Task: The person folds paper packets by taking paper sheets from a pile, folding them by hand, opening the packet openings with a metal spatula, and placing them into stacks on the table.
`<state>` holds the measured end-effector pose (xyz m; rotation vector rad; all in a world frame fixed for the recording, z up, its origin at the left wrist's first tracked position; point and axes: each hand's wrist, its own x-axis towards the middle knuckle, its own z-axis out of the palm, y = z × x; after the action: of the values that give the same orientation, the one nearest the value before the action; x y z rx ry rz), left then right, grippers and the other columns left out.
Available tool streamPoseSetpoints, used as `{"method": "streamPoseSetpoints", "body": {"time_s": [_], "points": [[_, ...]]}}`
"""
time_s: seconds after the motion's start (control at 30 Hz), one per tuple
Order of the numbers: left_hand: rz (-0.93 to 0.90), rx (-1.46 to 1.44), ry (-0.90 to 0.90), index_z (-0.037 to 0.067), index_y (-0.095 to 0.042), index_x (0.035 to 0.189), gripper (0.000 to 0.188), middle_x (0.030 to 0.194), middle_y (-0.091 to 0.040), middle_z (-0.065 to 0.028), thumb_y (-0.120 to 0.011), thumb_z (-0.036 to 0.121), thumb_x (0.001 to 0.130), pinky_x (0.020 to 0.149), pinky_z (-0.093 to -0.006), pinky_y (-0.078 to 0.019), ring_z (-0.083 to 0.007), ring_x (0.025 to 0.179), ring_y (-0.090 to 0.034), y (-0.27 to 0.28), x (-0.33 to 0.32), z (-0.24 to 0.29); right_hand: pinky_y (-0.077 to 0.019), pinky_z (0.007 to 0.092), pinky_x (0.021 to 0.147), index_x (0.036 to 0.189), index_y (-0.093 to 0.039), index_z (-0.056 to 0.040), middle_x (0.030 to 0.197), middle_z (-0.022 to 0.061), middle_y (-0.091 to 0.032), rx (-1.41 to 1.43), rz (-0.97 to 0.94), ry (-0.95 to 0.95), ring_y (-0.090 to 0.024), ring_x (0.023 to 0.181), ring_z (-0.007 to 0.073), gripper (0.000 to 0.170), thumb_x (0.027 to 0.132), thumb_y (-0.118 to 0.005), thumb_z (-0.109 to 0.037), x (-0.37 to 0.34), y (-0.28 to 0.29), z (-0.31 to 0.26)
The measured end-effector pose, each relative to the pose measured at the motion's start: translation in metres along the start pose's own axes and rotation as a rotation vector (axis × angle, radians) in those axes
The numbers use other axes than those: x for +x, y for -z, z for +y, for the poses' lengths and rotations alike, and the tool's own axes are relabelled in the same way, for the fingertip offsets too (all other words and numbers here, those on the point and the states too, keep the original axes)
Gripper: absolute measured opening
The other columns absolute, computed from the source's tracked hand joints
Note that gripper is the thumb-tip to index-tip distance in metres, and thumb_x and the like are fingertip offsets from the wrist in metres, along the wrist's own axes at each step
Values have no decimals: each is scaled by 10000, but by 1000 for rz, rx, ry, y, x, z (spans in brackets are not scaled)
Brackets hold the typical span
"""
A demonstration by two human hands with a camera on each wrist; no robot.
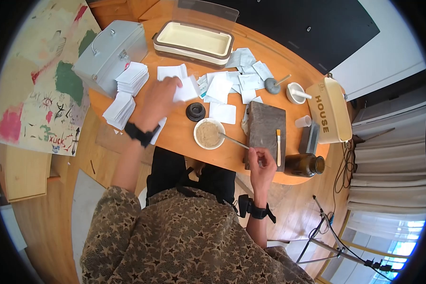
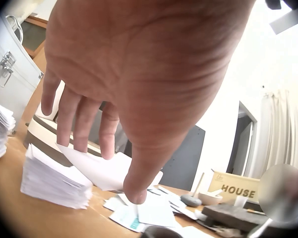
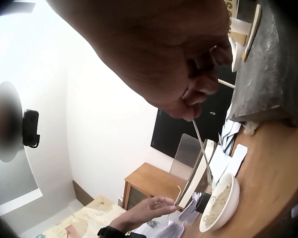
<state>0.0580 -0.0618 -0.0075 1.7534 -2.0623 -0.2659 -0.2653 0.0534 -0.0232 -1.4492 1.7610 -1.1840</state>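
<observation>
My left hand [image 1: 162,99] has a white paper [image 1: 188,90] pinched between thumb and fingers, near a thick stack [image 2: 52,181]; from here I cannot tell whether the two touch. My right hand [image 1: 262,163] grips a thin spoon [image 1: 234,140] by its end, and the spoon's far end is at the bowl [image 1: 210,147], which holds tan powder [image 1: 208,132] and sits near the table's edge, just beside the black lid [image 1: 195,111]. I can't make out whether the tip is buried in the powder or only above it. As I judge it, the step in hand is taking up this one paper while the spoon waits. To do it well, I would hold the paper by its edge, check that no second sheet clings to it, and bring it close to the bowl before lifting the spoon, so any powder travels a short way. The spoon wants a light, level grip: leaning on it could tip the bowl, and the slab [image 1: 265,123] leaves little room for my right hand.
</observation>
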Motion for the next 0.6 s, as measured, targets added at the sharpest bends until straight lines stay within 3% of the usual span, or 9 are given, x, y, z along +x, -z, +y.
{"method": "streamPoseSetpoints", "body": {"time_s": [0.17,0.23,0.43,0.6], "points": [[5,-81,18,104,-575,1114,478,1152,-652,-127,-845,155,722,944,-451,-461,-355,1107,-596,-7,-53,42,-403,241,602,909,-698,-2,692,-13,-606,25,-4,5,-496,647,58,153,958,-732,-142,0,8,-10],[13,-82,11,102,-559,1127,496,1170,-634,-122,-844,126,722,996,-449,-443,-363,1120,-579,-11,-66,51,-376,201,613,922,-688,-14,754,-52,-606,31,9,47,-497,678,18,162,965,-739,-161,1,10,-10],[14,-99,-43,94,-535,1143,528,1226,-601,-131,-844,105,716,1057,-456,-414,-370,1132,-570,-14,-84,64,-393,198,651,942,-681,-5,782,-43,-613,47,8,73,-510,717,23,142,965,-736,-134,1,12,-22],[59,-79,-109,77,-558,1135,527,1174,-596,-113,-847,81,695,1028,-437,-433,-329,1118,-568,-16,-86,70,-396,196,668,934,-684,-5,769,-46,-605,89,-25,26,-508,725,24,141,961,-739,-133,-1,8,-34]]}}
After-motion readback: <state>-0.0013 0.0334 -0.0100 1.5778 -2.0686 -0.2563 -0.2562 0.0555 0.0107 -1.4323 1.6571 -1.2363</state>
